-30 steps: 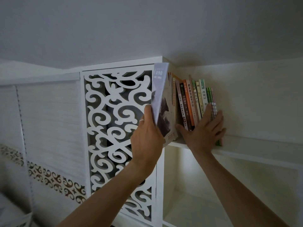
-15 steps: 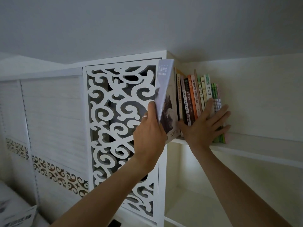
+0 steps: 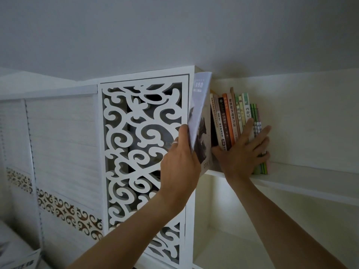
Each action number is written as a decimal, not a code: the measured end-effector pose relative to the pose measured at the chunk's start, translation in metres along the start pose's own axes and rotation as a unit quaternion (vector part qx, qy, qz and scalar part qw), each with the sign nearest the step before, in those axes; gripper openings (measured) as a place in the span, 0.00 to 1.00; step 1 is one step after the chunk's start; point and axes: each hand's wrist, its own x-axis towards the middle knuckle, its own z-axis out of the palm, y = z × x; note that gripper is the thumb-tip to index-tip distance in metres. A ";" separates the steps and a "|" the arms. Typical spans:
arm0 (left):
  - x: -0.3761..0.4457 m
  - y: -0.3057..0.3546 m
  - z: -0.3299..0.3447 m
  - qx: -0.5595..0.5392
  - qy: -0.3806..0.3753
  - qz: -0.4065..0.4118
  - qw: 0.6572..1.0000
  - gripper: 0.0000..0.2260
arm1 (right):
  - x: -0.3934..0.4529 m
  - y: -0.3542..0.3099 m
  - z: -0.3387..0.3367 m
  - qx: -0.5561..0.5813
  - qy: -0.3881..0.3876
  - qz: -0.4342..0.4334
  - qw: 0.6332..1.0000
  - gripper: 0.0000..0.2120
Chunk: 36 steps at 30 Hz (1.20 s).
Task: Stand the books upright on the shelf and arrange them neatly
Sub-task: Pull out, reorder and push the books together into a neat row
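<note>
You see the row of books (image 3: pixel 236 121) upright on the shelf (image 3: pixel 303 175) | magazine (image 3: pixel 201 121) at its left end, beside the carved panel (image 3: pixel 143 152) | your left hand (image 3: pixel 179 166) on the magazine | your right hand (image 3: pixel 241 152) flat before the spines.

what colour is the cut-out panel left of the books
White, with a swirling scroll cut-out pattern; head view.

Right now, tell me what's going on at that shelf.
A person is tidying books on the upper shelf of a white bookcase. The left hand grips a large thin magazine at the row's left end, standing it up beside the carved side panel. The right hand is spread flat against the spines of the row of books, steadying them. The row stands roughly upright; the magazine's cover bends and it isn't yet tucked in.
</note>
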 end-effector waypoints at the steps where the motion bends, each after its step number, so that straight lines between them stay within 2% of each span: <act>1: -0.001 0.002 0.000 -0.004 0.000 0.005 1.000 0.14 | 0.000 -0.001 0.001 0.000 0.000 0.003 1.000 0.61; 5: -0.003 0.012 0.005 -0.011 0.000 0.011 1.000 0.14 | 0.004 -0.001 -0.002 0.014 0.002 0.021 1.000 0.63; 9: -0.007 0.018 0.013 -0.039 -0.014 0.019 0.999 0.24 | 0.012 0.006 -0.007 0.021 0.021 0.033 0.999 0.62; 12: -0.010 0.018 0.026 -0.063 -0.034 -0.014 0.997 0.32 | 0.016 0.017 -0.011 0.038 0.035 0.026 0.998 0.61; 17: 0.002 0.027 0.056 -0.096 -0.043 -0.008 0.994 0.18 | 0.020 0.027 -0.014 0.056 0.051 0.035 0.997 0.62; 21: 0.028 0.026 0.093 -0.100 -0.053 -0.012 0.993 0.15 | 0.022 0.030 -0.014 0.052 0.060 0.042 0.996 0.63; 25: 0.050 0.007 0.129 -0.058 -0.058 -0.012 0.997 0.14 | 0.020 0.031 -0.013 0.039 0.064 0.028 0.997 0.61; 27: 0.054 0.002 0.138 -0.027 -0.032 0.005 0.999 0.18 | 0.020 0.031 -0.012 0.032 0.067 0.026 0.997 0.60; 29: 0.053 -0.006 0.146 0.020 0.044 0.091 0.995 0.23 | 0.019 0.031 -0.012 0.026 0.068 0.025 0.997 0.60; 31: 0.052 -0.018 0.154 0.104 0.132 0.199 0.965 0.24 | 0.019 0.031 -0.011 0.021 0.069 0.023 0.997 0.59; 32: 0.053 -0.025 0.156 0.127 0.154 0.227 0.953 0.25 | 0.019 0.031 -0.011 0.020 0.071 0.022 0.997 0.59; 36: 0.062 -0.038 0.153 0.125 0.117 0.171 0.970 0.32 | 0.020 0.032 -0.010 0.020 0.073 0.020 0.997 0.60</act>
